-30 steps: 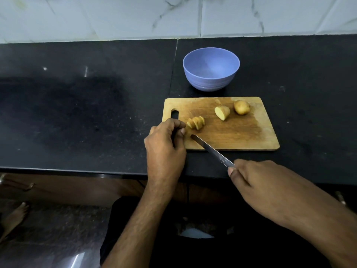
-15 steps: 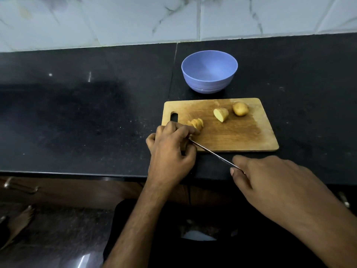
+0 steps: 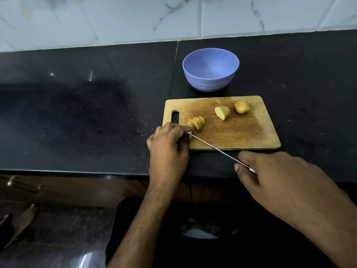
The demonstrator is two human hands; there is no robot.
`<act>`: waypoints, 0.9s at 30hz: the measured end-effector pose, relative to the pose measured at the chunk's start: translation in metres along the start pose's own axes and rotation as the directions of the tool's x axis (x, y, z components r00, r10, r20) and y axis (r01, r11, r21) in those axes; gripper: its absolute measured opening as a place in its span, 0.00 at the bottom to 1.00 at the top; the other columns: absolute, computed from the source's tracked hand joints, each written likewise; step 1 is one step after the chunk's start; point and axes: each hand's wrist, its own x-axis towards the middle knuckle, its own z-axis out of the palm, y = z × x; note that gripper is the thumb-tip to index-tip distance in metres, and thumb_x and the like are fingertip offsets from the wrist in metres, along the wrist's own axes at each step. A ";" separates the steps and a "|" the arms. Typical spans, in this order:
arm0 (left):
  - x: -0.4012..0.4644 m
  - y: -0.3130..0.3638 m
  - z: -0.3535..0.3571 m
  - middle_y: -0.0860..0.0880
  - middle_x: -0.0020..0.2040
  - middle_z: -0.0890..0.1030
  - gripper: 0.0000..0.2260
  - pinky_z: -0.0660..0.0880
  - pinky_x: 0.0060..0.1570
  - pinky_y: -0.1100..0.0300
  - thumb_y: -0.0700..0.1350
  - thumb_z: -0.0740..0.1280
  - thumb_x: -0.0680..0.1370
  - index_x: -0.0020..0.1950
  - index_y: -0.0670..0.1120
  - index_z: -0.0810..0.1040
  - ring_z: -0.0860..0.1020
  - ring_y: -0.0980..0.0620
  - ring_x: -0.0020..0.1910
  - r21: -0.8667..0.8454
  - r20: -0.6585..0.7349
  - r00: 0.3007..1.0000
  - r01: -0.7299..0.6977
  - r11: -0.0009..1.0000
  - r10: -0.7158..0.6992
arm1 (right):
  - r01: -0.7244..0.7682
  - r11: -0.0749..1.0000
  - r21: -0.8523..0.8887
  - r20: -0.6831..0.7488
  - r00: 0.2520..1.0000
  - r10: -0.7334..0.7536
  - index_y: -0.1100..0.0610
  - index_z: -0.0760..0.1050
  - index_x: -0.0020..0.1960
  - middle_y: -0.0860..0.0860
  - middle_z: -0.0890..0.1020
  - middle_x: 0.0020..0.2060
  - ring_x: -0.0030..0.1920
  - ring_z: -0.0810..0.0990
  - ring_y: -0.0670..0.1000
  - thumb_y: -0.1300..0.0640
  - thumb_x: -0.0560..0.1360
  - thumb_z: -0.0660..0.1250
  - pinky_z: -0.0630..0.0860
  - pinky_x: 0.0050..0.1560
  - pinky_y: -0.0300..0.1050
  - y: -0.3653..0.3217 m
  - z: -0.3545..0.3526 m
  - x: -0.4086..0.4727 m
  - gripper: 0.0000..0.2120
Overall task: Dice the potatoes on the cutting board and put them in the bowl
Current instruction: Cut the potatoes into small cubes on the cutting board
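Note:
A wooden cutting board lies on the black counter, with an empty blue bowl just behind it. On the board are a sliced potato half near the handle hole, an uncut half and a whole small potato. My left hand sits at the board's near left corner, its curled fingertips holding the near end of the sliced potato. My right hand grips the handle of a knife. The blade runs diagonally across the board's front edge, its tip at my left fingertips.
The black counter stretches left of the board and meets a white tiled wall behind. The counter's front edge runs under my wrists. Below it are a wooden drawer with a metal handle and a bare foot on the floor.
My left hand has moved forward onto the near end of the sliced potato. The knife tip has slid left across the board to my left fingertips.

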 end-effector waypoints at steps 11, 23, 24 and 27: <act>-0.003 0.001 0.000 0.59 0.48 0.82 0.06 0.75 0.57 0.46 0.45 0.72 0.78 0.54 0.53 0.86 0.78 0.57 0.51 -0.028 -0.088 0.996 0.003 1.000 -0.006 | -0.022 0.998 0.052 -0.025 0.999 0.024 0.45 0.68 0.46 0.45 0.74 0.34 0.35 0.73 0.49 0.38 0.80 0.50 0.68 0.31 0.43 0.007 0.006 0.006 0.14; -0.018 0.042 0.023 0.57 0.49 0.81 0.08 0.61 0.57 0.51 0.46 0.70 0.79 0.56 0.53 0.85 0.74 0.52 0.55 0.217 0.013 0.978 -0.204 0.955 0.207 | -0.102 0.972 0.212 -0.105 0.986 0.126 0.46 0.67 0.41 0.46 0.75 0.29 0.30 0.74 0.43 0.36 0.79 0.51 0.65 0.27 0.41 0.032 0.007 -0.004 0.17; -0.014 0.050 0.029 0.56 0.48 0.82 0.08 0.61 0.56 0.51 0.46 0.70 0.79 0.55 0.53 0.85 0.74 0.51 0.54 0.243 0.027 0.973 -0.227 0.943 0.227 | -0.115 0.968 0.223 -0.112 0.983 0.143 0.47 0.67 0.40 0.46 0.75 0.29 0.30 0.74 0.44 0.36 0.79 0.52 0.65 0.27 0.41 0.036 0.006 -0.006 0.18; 0.003 0.073 0.049 0.52 0.45 0.81 0.05 0.62 0.54 0.49 0.47 0.70 0.79 0.51 0.51 0.86 0.75 0.47 0.52 0.307 0.076 0.964 -0.264 0.914 0.253 | -0.152 0.958 0.244 -0.121 0.975 0.186 0.47 0.65 0.38 0.46 0.75 0.28 0.30 0.73 0.43 0.36 0.79 0.52 0.64 0.27 0.41 0.046 0.002 -0.009 0.18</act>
